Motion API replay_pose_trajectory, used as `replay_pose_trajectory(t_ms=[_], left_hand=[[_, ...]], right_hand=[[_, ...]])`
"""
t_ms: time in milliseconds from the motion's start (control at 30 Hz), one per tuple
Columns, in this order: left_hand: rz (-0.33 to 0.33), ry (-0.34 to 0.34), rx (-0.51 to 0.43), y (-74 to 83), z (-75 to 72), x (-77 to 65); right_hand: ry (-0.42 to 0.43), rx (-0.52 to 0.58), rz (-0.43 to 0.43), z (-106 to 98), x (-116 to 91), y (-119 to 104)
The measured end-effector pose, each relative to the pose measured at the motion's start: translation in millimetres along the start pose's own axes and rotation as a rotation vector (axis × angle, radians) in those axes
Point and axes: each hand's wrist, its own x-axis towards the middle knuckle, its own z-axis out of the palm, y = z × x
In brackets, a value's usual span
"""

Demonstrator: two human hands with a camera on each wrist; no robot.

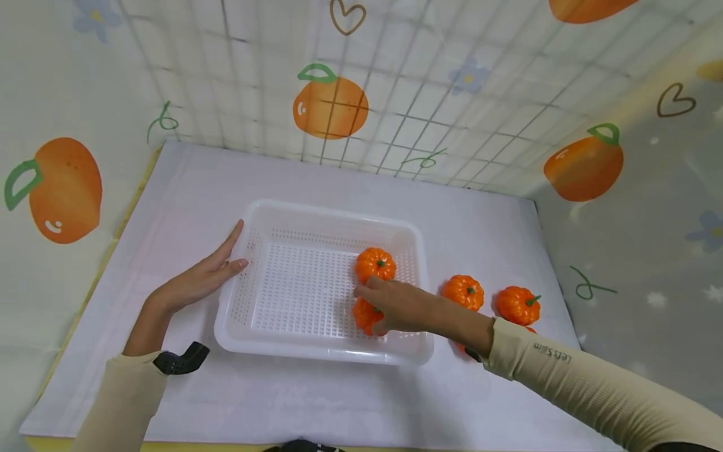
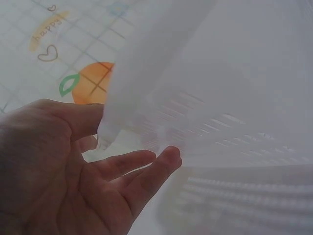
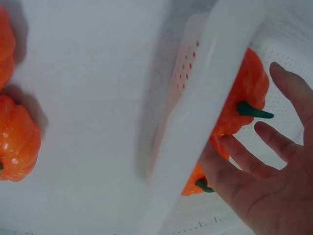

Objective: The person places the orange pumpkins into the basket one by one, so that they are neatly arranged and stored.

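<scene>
A white perforated plastic basket (image 1: 324, 355) stands on the table, its left rim between my left hand's (image 1: 198, 282) thumb and fingers. The left wrist view shows fingertips (image 2: 171, 155) at the basket's outer wall (image 2: 220, 88). Inside its right end lie two glossy orange toy pumpkins with green stems: a far pumpkin (image 1: 374, 263) and a near pumpkin (image 1: 365, 314). My right hand (image 1: 403, 306) reaches over the right rim, partly hiding the near one. Its fingers are spread around the near pumpkin (image 3: 247, 93), with a small gap at the thumb in the right wrist view.
Right of the basket are several more toy pumpkins, including one close by (image 1: 463, 292) and one farther right (image 1: 518, 304); the right forearm partly covers others. A wire grid (image 1: 418, 119) behind patterned sheeting borders the back of the white-covered table (image 1: 271, 402).
</scene>
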Motion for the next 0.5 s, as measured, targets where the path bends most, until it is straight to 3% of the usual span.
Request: replay_pose_trajectory(t_ms=[333, 500], left_hand=[[-0.023, 0.01, 0.008, 4.0, -0.3, -0.8], [-0.033, 0.006, 0.007, 5.4, 0.3, -1.1]], right_hand=[[0.027, -0.024, 0.042, -22.5, -1.3, -1.5], [0.098, 0.007, 0.091, -40.3, -9.9, 0.6]])
